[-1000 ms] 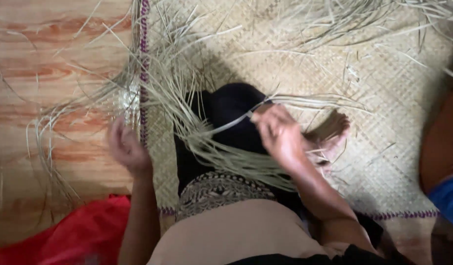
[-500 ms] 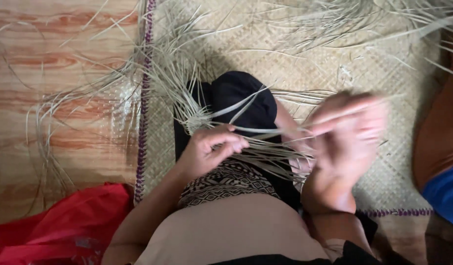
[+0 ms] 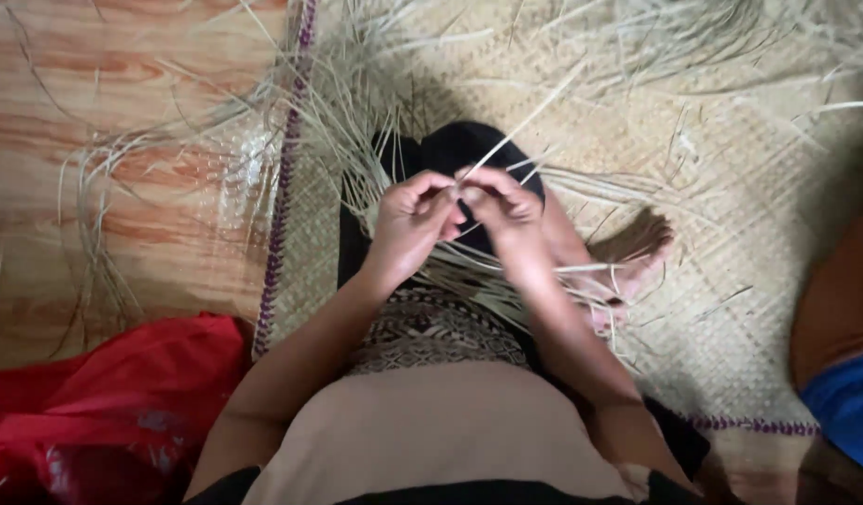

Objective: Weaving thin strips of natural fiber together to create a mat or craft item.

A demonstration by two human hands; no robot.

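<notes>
My right hand [image 3: 506,208] has swung back in from out wide, and now it meets my left hand [image 3: 411,217] above my knee. Both pinch one pale straw strip [image 3: 515,126] between the fingertips; it runs up and away from the pinch, loose straw [image 3: 356,103] fanned beyond.

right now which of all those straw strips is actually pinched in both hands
The single pale strip rising up and to the right from the fingertips, pinched where the left hand and right hand meet. The other loose strips lie unheld on the woven mat.
</notes>
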